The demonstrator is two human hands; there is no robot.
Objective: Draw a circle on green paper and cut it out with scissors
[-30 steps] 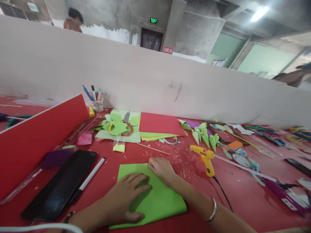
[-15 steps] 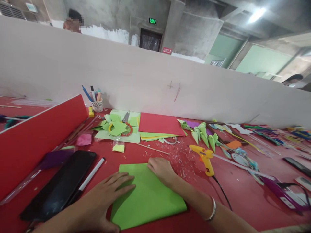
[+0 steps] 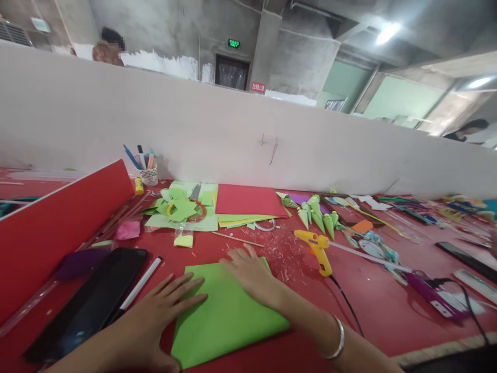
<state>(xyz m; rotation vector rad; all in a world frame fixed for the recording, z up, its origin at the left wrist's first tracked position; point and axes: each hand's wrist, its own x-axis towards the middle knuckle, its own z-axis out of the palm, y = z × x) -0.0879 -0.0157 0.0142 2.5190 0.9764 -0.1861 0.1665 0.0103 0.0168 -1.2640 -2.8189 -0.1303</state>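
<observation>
A bright green sheet of paper (image 3: 229, 321), folded over along its near edge, lies flat on the red table before me. My left hand (image 3: 166, 311) rests at its left side, fingers spread over that edge and the thumb near the bottom corner. Across the upper part of the paper lies my right hand (image 3: 250, 274), its fingers stretched out flat and apart near the far edge. A silver bracelet circles my right wrist. Just left of my left hand are a white marker (image 3: 140, 284) and a black phone (image 3: 89, 300).
Behind the paper are a red sheet stack (image 3: 250, 201), scissors (image 3: 200, 211) among green scraps and a pen cup (image 3: 148, 175). A yellow glue gun (image 3: 316, 248), green paper cones (image 3: 316, 215) and a purple power strip (image 3: 437, 295) lie to the right. A white partition (image 3: 194, 124) stands behind.
My right hand has opened from a more bunched pose, its fingers now spread flat and shifted slightly along the paper. My left hand stays at the left edge. The view has tilted slightly.
</observation>
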